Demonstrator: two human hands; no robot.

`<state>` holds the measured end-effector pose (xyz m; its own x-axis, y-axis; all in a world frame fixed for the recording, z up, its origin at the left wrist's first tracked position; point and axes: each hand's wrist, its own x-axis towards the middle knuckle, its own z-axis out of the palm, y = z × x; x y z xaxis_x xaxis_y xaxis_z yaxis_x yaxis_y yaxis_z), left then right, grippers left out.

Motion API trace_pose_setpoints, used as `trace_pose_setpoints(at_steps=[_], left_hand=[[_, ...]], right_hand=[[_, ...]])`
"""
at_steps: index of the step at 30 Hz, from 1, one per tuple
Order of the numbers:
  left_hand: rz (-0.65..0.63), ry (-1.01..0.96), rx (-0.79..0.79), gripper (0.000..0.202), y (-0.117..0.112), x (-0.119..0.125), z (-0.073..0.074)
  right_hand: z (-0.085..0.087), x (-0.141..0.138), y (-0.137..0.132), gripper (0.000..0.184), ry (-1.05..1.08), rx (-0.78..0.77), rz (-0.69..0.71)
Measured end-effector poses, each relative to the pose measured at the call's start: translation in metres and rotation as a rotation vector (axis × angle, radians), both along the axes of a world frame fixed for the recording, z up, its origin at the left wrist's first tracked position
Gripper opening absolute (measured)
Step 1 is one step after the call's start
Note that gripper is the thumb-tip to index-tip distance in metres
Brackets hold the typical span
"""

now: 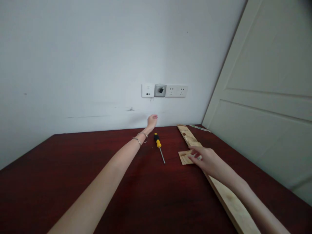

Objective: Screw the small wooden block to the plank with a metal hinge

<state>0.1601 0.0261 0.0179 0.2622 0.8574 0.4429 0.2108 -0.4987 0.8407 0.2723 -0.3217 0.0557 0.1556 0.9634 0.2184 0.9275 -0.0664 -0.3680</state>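
Note:
My left hand is stretched far out over the dark red table, close to the wall, its fingers curled and hidden from me. A screwdriver with a yellow and black handle lies just right of that wrist, which wears thin bracelets. My right hand rests with fingers spread on a small flat wooden piece, beside a long wooden plank that runs from the far edge toward me.
A row of white wall sockets and a switch sits on the white wall above the table. A pale panelled door stands at the right. A thin strip lies at the table's far right corner.

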Motion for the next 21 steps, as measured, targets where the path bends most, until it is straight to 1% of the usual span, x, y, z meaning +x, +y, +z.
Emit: trace_pose_setpoints(at_steps=[1, 2, 4, 7, 10, 12, 15, 18, 21], left_hand=[[0.086, -0.034, -0.050, 0.041, 0.008, -0.023, -0.004], [0.162, -0.064, -0.095, 0.039, 0.015, -0.045, -0.009], [0.271, -0.111, -0.171, 0.034, 0.023, -0.088, -0.019], [0.362, -0.169, -0.255, 0.027, 0.024, -0.141, -0.033], [0.403, -0.216, -0.333, 0.025, 0.016, -0.179, -0.042], [0.419, -0.237, -0.365, 0.023, 0.010, -0.197, -0.046], [0.429, -0.248, -0.384, 0.020, 0.002, -0.215, -0.050], [0.432, -0.239, -0.384, 0.019, -0.002, -0.223, -0.054], [0.430, -0.224, -0.365, 0.021, -0.004, -0.224, -0.059]], right_hand=[[0.005, -0.013, 0.018, 0.039, -0.044, -0.031, 0.018], [0.006, -0.026, 0.036, 0.035, -0.101, -0.058, 0.003], [0.004, -0.047, 0.071, 0.029, -0.126, -0.074, 0.003], [-0.008, -0.069, 0.117, 0.033, -0.152, -0.105, -0.030], [-0.017, -0.082, 0.148, 0.040, -0.163, -0.145, -0.077], [-0.021, -0.087, 0.159, 0.043, -0.166, -0.176, -0.102], [-0.026, -0.089, 0.167, 0.037, -0.167, -0.231, -0.125], [-0.033, -0.089, 0.171, 0.033, -0.154, -0.281, -0.145], [-0.038, -0.086, 0.174, 0.035, -0.131, -0.300, -0.162]])
